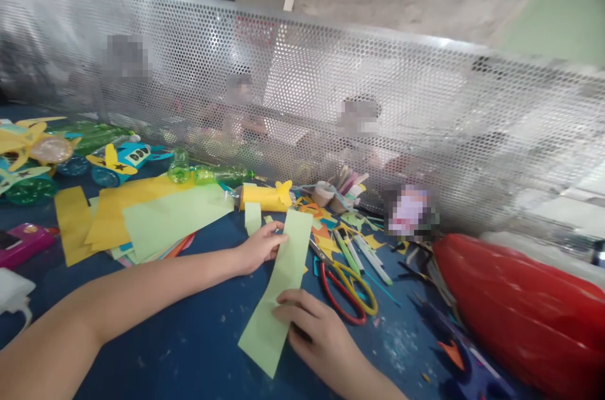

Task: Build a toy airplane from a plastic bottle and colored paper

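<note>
A long pale green paper strip (293, 255) runs at a slant over the blue table, its middle bent and its near end closest to me. My left hand (263, 247) pinches the strip's left edge near the far end. Lower down, my right hand (317, 327) has its fingers curled over the right edge; the thumb is hidden. Just right of the strip lie scissors (347, 286) with one red and one yellow handle loop. Beyond my left hand, a plastic bottle wrapped in yellow paper (265, 197) lies near a small green paper piece (253, 218).
Yellow sheets (75, 223) and green sheets (177, 214) lie left. Bottle planes (130, 160) stand behind them. Markers (371, 258), paper scraps and a red bag (520, 305) are on the right. A perforated metal screen (302, 85) crosses the back, with people behind it.
</note>
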Demonstrator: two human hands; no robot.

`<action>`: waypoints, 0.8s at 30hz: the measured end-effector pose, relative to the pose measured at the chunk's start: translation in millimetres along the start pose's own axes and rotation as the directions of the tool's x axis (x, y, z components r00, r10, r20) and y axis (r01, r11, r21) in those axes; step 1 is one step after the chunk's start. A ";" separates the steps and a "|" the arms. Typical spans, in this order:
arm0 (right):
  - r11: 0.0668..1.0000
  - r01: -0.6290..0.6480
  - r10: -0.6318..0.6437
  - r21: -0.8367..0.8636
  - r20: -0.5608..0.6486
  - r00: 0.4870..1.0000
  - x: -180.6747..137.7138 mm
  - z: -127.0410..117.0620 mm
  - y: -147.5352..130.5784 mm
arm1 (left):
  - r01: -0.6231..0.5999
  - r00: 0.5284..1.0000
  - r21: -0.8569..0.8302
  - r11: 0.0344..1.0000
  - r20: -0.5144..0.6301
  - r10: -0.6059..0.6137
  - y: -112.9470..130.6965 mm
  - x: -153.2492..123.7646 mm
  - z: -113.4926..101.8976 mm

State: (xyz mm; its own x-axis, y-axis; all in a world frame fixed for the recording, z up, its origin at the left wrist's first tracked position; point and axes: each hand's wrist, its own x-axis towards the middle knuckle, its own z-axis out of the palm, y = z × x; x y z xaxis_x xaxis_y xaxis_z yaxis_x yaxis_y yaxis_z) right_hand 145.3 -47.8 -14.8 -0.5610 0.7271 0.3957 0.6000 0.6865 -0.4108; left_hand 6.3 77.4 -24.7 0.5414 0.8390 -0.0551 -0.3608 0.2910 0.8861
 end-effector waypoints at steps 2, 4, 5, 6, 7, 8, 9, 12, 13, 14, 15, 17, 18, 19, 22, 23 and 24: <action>1.000 -0.003 0.003 -0.003 -0.002 1.000 0.4 0.7 1.2 | 0.008 1.000 -0.003 1.000 0.002 -0.008 -0.6 1.1 -0.6; 1.000 -0.007 0.007 0.007 0.005 1.000 1.0 1.1 2.1 | 0.015 1.000 -0.008 1.000 0.000 -0.015 -0.6 1.5 -0.6; 1.000 -0.009 0.009 0.012 0.010 1.000 1.3 1.2 2.5 | 0.017 1.000 -0.011 1.000 -0.001 -0.017 -0.4 1.5 -0.6; 1.000 -0.012 0.012 0.016 0.015 1.000 1.5 1.2 2.8 | 0.020 1.000 -0.013 1.000 -0.004 -0.020 -0.1 1.5 -0.5; 1.000 -0.014 0.013 0.019 0.019 1.000 1.6 1.1 3.2 | 0.023 1.000 -0.017 1.000 -0.007 -0.023 0.2 1.3 -0.3; 1.000 -0.015 0.014 0.022 0.023 1.000 1.7 1.0 3.4 | 0.025 1.000 -0.022 0.999 -0.011 -0.025 0.6 1.1 -0.2; 1.000 -0.015 0.014 0.024 0.025 1.000 1.6 0.9 3.6 | 0.026 1.000 -0.029 0.999 -0.013 -0.026 1.0 0.8 0.0; 0.999 -0.018 0.018 0.031 0.021 1.000 0.8 0.3 3.7 | 0.022 1.000 -0.038 0.999 -0.010 -0.022 2.1 -0.4 0.9; 0.999 -0.021 0.020 0.035 0.018 1.000 0.6 0.0 3.5 | 0.020 1.000 -0.034 0.999 -0.007 -0.020 2.3 -0.8 1.1; 0.999 -0.023 0.022 0.043 0.010 1.000 0.5 -0.3 3.2 | 0.017 1.000 -0.029 0.999 -0.004 -0.017 2.4 -1.2 1.2; 0.998 -0.023 0.023 0.053 0.002 1.000 0.6 -0.7 2.9 | 0.013 1.000 -0.024 1.000 -0.001 -0.013 2.4 -1.5 1.2; 0.997 -0.021 0.022 0.075 -0.010 1.000 1.0 -1.6 2.2 | 0.001 1.000 -0.017 1.000 -0.001 -0.001 2.0 -1.9 0.9; 0.996 -0.019 0.021 0.086 -0.015 1.000 1.4 -2.2 1.8 | -0.006 1.000 -0.012 1.000 -0.001 0.006 1.9 -1.9 0.7; 0.995 -0.017 0.019 0.095 -0.020 1.000 1.7 -2.9 1.3 | -0.012 1.000 -0.006 1.000 -0.001 0.012 1.8 -1.9 0.7; 0.993 -0.004 0.010 0.114 -0.054 0.998 2.4 -5.3 -0.7 | -0.012 1.000 0.011 1.000 -0.002 0.012 2.7 -2.3 1.9; 0.993 0.000 0.009 0.116 -0.072 0.997 2.3 -5.9 -1.2 | -0.010 1.000 0.010 1.000 0.003 0.009 3.3 -2.6 2.7; 0.993 0.001 0.010 0.115 -0.089 0.996 2.1 -6.3 -1.7 | -0.010 1.000 0.006 1.000 0.006 0.010 4.0 -3.0 3.6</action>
State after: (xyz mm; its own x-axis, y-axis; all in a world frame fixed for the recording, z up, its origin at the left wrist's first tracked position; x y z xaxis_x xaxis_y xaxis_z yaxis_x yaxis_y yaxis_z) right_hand 146.7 -47.5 -8.1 -0.5019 0.7303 0.4634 0.5303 0.6831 -0.5021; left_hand 5.9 74.4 -19.4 0.5420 0.8392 -0.0439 -0.3612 0.2798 0.8895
